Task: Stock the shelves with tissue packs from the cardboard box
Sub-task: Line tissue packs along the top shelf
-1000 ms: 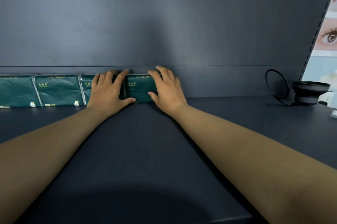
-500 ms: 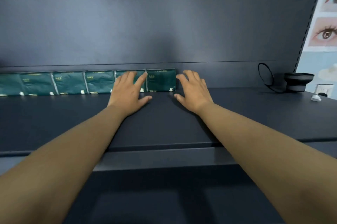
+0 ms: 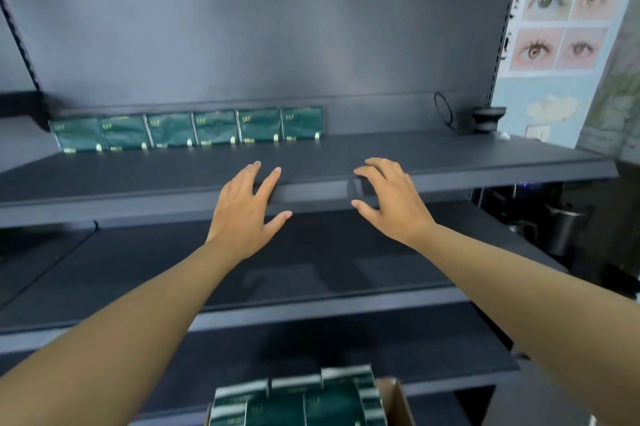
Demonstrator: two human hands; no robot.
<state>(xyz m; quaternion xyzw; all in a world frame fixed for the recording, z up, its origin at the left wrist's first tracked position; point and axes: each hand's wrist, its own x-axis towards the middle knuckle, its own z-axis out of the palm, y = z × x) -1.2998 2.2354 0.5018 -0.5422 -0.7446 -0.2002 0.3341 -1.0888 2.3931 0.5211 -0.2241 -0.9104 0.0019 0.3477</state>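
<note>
Six dark green plastic tissue packs (image 3: pixel 187 129) stood along the dark grey metal shelf (image 3: pixel 450 162); left hand (image 3: pixel 246 214) and right hand (image 3: pixel 391 203) had withdrawn, spread, empty, toward the brown cardboard box (image 3: pixel 393 398) holding more.

view: our single head camera | faces forward and slightly down at the shelf (image 3: pixel 450 162) | range: arm's reach | wide-angle

Six green tissue packs (image 3: pixel 187 129) line the dark shelf's (image 3: pixel 450 162) back edge.
</note>
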